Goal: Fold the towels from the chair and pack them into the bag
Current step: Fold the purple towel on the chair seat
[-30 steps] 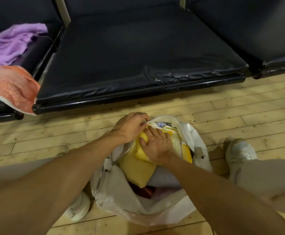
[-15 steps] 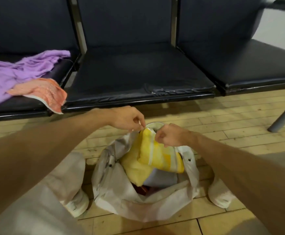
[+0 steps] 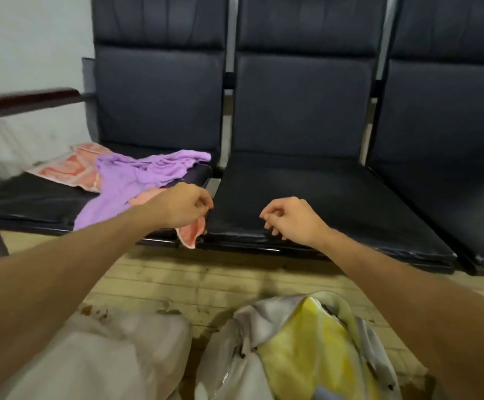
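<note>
Both hands have left the bag (image 3: 249,316) on the floor, and the yellow towel (image 3: 307,345) now sits inside it. The left hand (image 3: 183,206) and the right hand (image 3: 292,217) are loosely curled and hold nothing. The purple towel (image 3: 137,180) and the orange towel (image 3: 67,166) lie unfolded on the chair (image 3: 33,203), probably next.

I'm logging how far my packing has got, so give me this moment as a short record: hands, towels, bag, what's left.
left hand: loosely curled, holds nothing, over the front of the left seat
right hand: loosely curled, holds nothing, over the middle seat
purple towel: unfolded, crumpled on the left seat
orange towel: unfolded, partly under the purple towel
bag: on the floor, open
yellow towel: in the bag
left to do: two towels to fold and pack
</note>
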### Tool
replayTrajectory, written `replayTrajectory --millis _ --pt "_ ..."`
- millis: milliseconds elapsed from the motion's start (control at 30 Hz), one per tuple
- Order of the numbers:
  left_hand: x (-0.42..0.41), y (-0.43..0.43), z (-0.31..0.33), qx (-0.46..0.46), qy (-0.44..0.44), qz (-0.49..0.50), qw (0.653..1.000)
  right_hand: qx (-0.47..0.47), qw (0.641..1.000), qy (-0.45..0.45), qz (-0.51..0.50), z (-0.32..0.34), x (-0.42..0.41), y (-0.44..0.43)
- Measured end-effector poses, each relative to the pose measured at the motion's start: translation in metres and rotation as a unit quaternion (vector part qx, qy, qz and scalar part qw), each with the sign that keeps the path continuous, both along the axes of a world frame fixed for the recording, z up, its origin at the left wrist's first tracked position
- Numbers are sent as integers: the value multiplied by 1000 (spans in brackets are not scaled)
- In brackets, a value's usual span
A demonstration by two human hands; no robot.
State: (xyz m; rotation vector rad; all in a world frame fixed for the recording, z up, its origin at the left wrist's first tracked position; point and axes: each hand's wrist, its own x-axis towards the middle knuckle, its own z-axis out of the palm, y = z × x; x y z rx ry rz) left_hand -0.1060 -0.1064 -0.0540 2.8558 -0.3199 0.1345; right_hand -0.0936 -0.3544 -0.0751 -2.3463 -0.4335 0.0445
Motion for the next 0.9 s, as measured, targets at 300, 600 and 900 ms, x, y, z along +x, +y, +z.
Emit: replayTrajectory --millis 300,600,900 --pt "3 112 -35 -9 -58 294 954 28 997 -34 64 -12 56 135" --pt "-4 161 -53 -99 20 454 885 -19 995 -38 94 -21 59 191" --pt "-4 118 3 -531 -155 378 742 70 994 -26 75 -5 51 189"
